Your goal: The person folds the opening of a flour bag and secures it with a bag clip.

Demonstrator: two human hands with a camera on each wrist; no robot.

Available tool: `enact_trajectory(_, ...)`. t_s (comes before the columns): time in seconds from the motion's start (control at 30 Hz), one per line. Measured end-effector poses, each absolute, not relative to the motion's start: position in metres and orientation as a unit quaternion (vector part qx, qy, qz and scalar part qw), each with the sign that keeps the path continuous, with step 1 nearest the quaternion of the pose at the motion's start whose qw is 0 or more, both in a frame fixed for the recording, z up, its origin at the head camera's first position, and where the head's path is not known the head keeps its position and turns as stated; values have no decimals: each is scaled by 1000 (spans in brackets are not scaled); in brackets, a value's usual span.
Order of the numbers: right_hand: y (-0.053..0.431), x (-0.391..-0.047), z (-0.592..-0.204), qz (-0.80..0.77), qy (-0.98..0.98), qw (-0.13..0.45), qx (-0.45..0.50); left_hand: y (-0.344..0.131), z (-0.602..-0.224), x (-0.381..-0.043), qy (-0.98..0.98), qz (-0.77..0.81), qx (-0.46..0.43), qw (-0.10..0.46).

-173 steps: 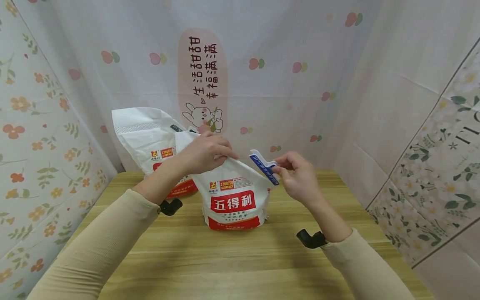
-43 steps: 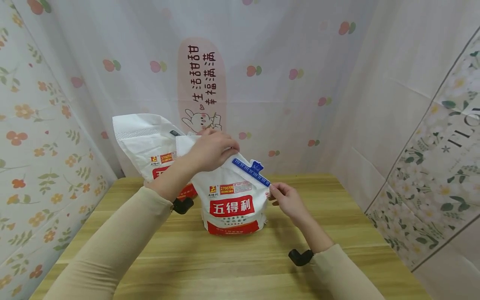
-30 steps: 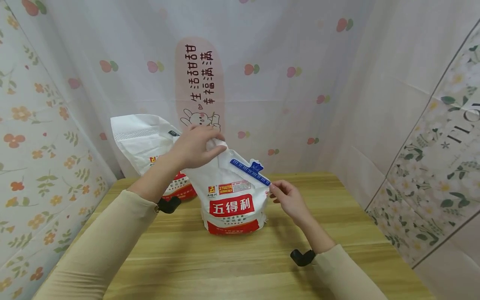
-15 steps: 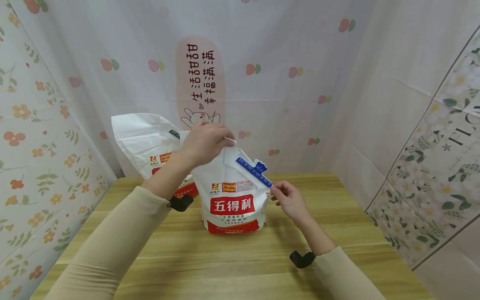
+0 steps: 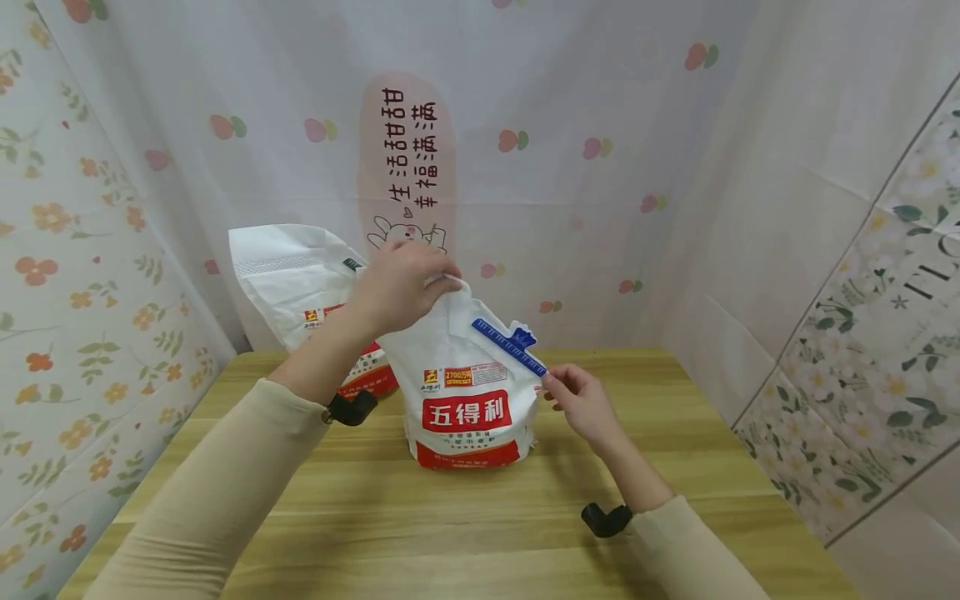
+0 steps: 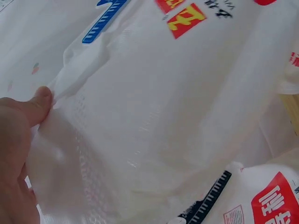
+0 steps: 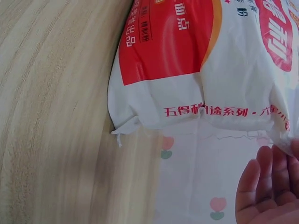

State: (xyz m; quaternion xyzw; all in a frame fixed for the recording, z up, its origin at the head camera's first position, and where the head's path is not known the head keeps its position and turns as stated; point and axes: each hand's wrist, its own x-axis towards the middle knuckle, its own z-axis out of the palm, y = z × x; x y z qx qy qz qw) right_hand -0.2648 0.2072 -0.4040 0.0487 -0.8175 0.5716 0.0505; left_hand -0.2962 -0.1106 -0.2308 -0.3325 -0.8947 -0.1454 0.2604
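A white-and-red flour bag (image 5: 465, 412) stands on the table in the head view, its upper part folded over. Across the slanting right side of its top sits a blue sealing clip (image 5: 512, 346). My left hand (image 5: 405, 287) pinches the bag's top edge, left of the clip; in the left wrist view its thumb presses on the white cloth. My right hand (image 5: 588, 408) pinches the bag's right corner by the clip's lower end. In the right wrist view, the fingers (image 7: 265, 172) are at that corner, the thumb partly cut off.
Behind and left stands a second flour bag (image 5: 288, 283), with a dark clip (image 6: 210, 198) on it. The wooden table (image 5: 450, 533) ends at a printed curtain (image 5: 555, 208) at the back. Patterned cloths hang on both sides.
Earlier, my right hand held the clip at the bag's right edge; now the clip sits on the bag and that hand pinches the corner. My left hand has shifted along the top edge.
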Motion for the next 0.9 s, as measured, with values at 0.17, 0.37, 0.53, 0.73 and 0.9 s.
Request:
enact_trajectory(0.17, 207, -264, -406, 573, -816, 49, 51, -123, -247, -291, -855, -214, -324, 342)
enact_trajectory(0.37, 210, -267, -405, 577, -812, 52, 68, -159, -287, -270, -784, -476, -181, 356)
enact_trajectory(0.53, 212, -269, -405, 578, -811, 57, 74, -174, -323, -256, -770, -609, -70, 178)
enact_trajectory(0.73, 212, -269, -407, 573, -815, 60, 63, -176, -348, -262, -718, -684, -74, 106)
enact_trajectory(0.9, 209, -267, -407, 566, -820, 75, 43, -173, -350, -265, -726, -665, -84, 157)
